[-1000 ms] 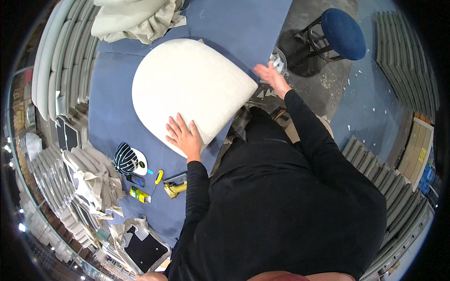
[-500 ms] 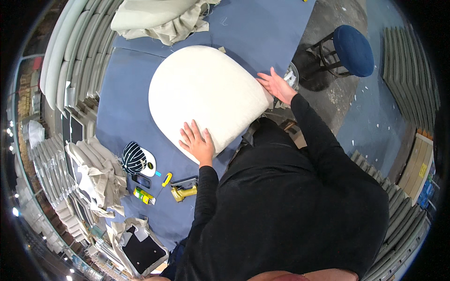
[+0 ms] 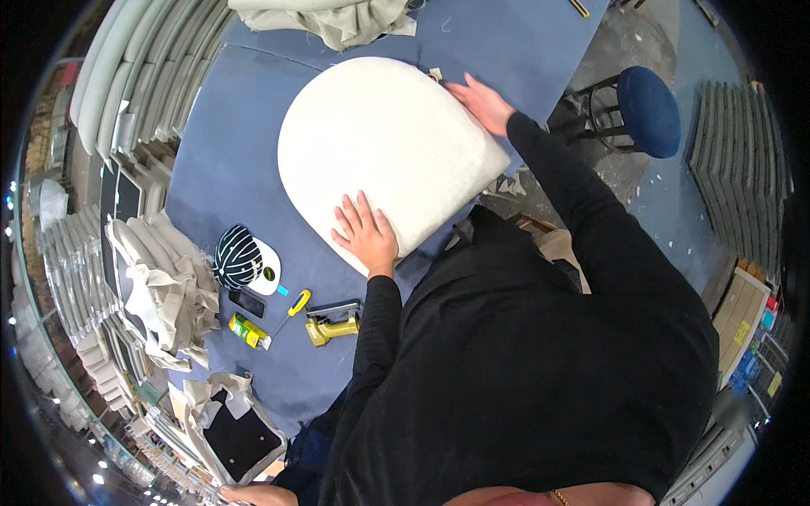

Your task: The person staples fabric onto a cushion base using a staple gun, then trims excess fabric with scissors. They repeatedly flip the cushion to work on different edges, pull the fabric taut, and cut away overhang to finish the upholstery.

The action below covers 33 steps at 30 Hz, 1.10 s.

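We log left hand (image 3: 369, 236) flat, fingers spread on cushion (image 3: 380, 143); right hand (image 3: 485, 104) open along its right edge; rounded end points upper left, long axis unclear.

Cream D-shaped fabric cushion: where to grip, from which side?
Likely grip the cushion by opposite side edges, coming in from left and right together: it lies broad face up on the blue table, its smooth top offering nothing to pinch.

blue bench (image 3: 219, 160) | cream cushion (image 3: 380, 152), middle | heaped fabric (image 3: 337, 17), far end | cap (image 3: 239, 257), phone (image 3: 247, 303), small box (image 3: 247, 331), screwdriver (image 3: 299, 301), staple gun (image 3: 332, 329), near left
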Motion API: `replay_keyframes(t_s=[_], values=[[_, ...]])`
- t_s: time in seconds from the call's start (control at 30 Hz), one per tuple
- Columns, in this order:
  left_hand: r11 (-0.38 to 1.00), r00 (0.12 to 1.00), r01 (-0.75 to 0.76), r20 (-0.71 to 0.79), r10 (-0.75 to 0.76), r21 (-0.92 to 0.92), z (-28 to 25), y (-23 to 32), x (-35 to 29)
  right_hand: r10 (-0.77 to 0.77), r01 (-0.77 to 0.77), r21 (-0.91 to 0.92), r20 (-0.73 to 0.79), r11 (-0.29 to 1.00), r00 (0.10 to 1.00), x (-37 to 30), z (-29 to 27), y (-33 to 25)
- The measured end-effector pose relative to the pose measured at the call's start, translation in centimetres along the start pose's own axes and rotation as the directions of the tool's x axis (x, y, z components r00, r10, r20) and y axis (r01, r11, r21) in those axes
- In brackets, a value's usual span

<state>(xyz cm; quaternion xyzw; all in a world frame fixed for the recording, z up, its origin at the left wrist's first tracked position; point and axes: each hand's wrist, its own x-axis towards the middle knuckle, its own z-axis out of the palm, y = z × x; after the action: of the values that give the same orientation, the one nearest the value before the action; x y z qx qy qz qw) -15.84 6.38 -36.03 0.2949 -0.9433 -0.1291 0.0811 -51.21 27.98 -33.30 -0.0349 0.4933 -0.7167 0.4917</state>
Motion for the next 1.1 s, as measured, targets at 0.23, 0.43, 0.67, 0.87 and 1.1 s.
replay_keyframes(t_s=[0.23, 0.43, 0.67, 0.87, 1.1], values=[[1.000, 0.999, -0.011, -0.037, 0.010, -0.021, -0.3, -0.4, -0.8, -0.099, 0.083, -0.153, -0.097, 0.985, 0.990, -6.3, -1.2, 4.7], [0.822, 0.887, 0.383, -0.082, -0.455, -0.421, -3.6, -4.3, -1.0, -0.282, 0.121, -0.816, -0.054, 0.566, 0.958, -7.6, -4.2, 7.3], [-0.017, 0.708, 0.475, 0.394, -0.586, -0.880, -5.3, -9.9, -1.9, -0.072, 0.092, -0.589, 0.057, 0.803, 0.996, -8.4, 0.4, 1.0], [0.411, 0.967, 0.170, 0.072, -0.245, -0.896, -31.9, -2.8, -1.1, -0.155, 0.253, -0.444, 0.245, 0.859, 0.957, -8.3, 0.9, -7.1], [0.787, 0.911, -0.379, -0.347, 0.224, -0.487, -42.9, 1.0, -2.0, 0.115, -0.149, 0.209, 0.168, 0.967, 0.979, 2.0, 4.7, 6.1]])
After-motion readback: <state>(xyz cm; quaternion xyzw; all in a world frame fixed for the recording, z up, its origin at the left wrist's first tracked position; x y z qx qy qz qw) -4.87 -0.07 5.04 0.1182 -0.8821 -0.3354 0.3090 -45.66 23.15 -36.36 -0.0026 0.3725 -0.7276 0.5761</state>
